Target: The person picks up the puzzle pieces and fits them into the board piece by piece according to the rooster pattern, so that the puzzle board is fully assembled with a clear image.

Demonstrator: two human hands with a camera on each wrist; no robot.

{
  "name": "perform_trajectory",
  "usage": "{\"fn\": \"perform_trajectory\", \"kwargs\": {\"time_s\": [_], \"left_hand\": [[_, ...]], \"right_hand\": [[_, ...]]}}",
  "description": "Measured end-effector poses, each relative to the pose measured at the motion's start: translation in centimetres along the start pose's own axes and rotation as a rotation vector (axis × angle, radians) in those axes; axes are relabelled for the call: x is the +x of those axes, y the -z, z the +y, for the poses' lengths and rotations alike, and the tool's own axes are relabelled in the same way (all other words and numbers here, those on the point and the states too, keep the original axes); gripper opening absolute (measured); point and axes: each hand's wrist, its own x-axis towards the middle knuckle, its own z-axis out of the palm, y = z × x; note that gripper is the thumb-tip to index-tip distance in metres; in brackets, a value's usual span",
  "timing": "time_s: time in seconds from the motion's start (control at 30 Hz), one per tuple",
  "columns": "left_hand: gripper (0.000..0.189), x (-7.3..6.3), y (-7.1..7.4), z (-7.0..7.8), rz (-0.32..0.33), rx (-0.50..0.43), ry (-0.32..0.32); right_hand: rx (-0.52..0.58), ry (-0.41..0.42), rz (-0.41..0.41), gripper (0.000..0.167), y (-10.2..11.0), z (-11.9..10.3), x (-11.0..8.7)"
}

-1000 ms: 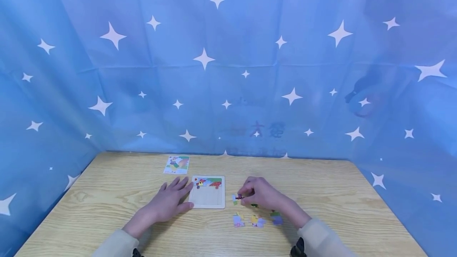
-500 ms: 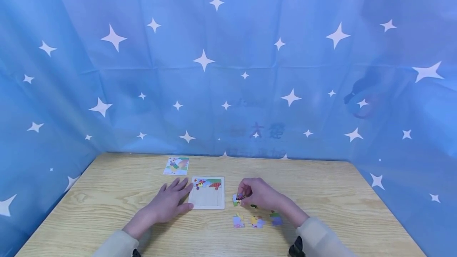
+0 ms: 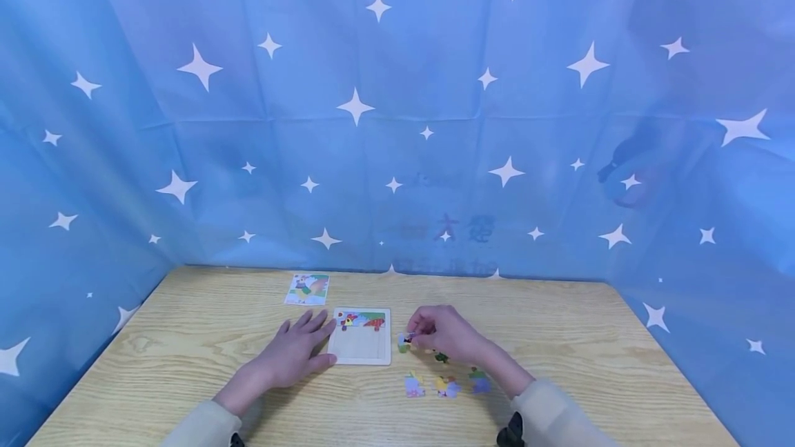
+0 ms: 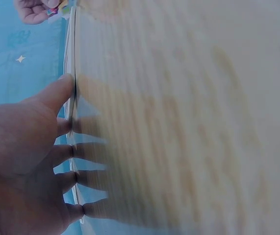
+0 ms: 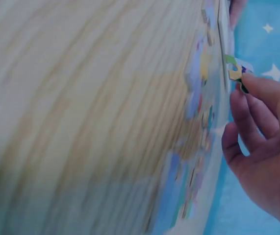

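My right hand [image 3: 448, 333] pinches a puzzle piece [image 3: 405, 341] between thumb and fingers, just right of the puzzle tray. In the right wrist view the piece [image 5: 236, 71] shows green, yellow and dark patches and is held up off the table. My left hand [image 3: 297, 352] lies with fingers spread, its thumb and index finger at the left edge of the puzzle tray [image 3: 358, 357]. Along the tray's top runs a row of joined colourful pieces [image 3: 361, 319]; bare board shows below it.
Several loose puzzle pieces [image 3: 447, 385] lie on the wooden table [image 3: 559, 336] below and under the right hand. A picture card [image 3: 307, 289] lies behind the left hand. A blue curtain [image 3: 397, 143] with white stars hangs behind the table.
My right hand has lifted the puzzle piece and moved it a little left towards the tray. The left hand has stayed in place.
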Motion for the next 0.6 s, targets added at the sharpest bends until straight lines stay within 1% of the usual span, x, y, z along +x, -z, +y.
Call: {"fn": "perform_trajectory", "kwargs": {"time_s": [0.1, 0.27, 0.4, 0.5, 0.6], "left_hand": [[0.067, 0.0, -0.1, -0.2, 0.004, 0.009, -0.012], [0.068, 0.0, -0.1, -0.2, -0.004, 0.008, 0.004], [0.069, -0.2, 0.1, 0.0, -0.011, -0.008, 0.02], [0.068, -0.1, -0.1, -0.2, -0.001, -0.006, 0.01], [0.068, 0.2, -0.5, -0.7, 0.016, 0.009, -0.003]], "right_hand": [[-0.003, 0.027, 0.006, 0.01, -0.3, -0.5, 0.4], [-0.02, 0.058, 0.03, 0.011, -1.1, -1.1, 1.4], [-0.011, 0.09, 0.042, 0.01, -2.0, -1.4, 2.3], [0.005, 0.112, 0.047, 0.009, -2.8, -1.6, 3.0], [0.024, 0.113, 0.054, 0.009, -3.4, -1.9, 3.6]]}}
